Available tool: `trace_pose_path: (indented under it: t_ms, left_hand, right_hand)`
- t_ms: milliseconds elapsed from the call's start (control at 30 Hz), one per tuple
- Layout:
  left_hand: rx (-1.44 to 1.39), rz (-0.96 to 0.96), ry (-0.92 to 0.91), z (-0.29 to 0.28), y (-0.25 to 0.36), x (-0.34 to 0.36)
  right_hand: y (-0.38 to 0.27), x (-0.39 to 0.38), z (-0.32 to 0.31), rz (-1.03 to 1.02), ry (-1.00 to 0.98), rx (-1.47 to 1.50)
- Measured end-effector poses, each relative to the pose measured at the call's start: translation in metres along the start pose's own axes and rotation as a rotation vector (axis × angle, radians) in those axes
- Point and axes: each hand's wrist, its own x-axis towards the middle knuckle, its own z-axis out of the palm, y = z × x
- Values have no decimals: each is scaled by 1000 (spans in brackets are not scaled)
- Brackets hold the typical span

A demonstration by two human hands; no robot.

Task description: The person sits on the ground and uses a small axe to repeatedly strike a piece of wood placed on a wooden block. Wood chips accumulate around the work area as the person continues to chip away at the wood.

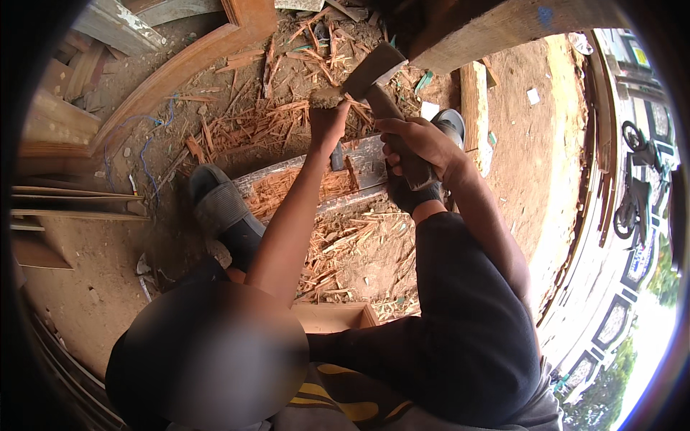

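My left hand (328, 128) is closed around the handle of a chisel (336, 157) with a frayed top; its dark blade points down into a weathered plank (266, 192) with a splintered hollow. My right hand (424, 147) grips the handle of an axe-like tool (370, 72), its heavy dark head raised close beside the chisel's top. The plank lies crosswise between my two feet in dark socks and sandals, the left (219, 205) and the right (449, 126). Reddish wood splinters (338, 251) are scattered around the plank.
A curved wooden frame (180, 86) and stacked boards (79, 201) are at the left. A thick beam (517, 36) overhangs the top right, above an upright timber (474, 108). A wooden box (334, 316) sits below me. Motorbikes (636, 194) stand beyond long boards at the right.
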Motion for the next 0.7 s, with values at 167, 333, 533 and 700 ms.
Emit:
trace_pose_path:
  t_ms: [167, 333, 533, 700]
  left_hand:
    - [-18, -133, -131, -8, 17, -19]
    - [-122, -100, -334, -56, 20, -48]
    - [250, 318, -97, -50, 25, -143]
    - [-102, 229, -308, -40, 42, -126]
  right_hand:
    - [59, 11, -44, 77, 70, -180]
    - [74, 7, -49, 63, -26, 0]
    - [83, 22, -64, 65, -28, -132]
    - [91, 22, -72, -25, -119, -60]
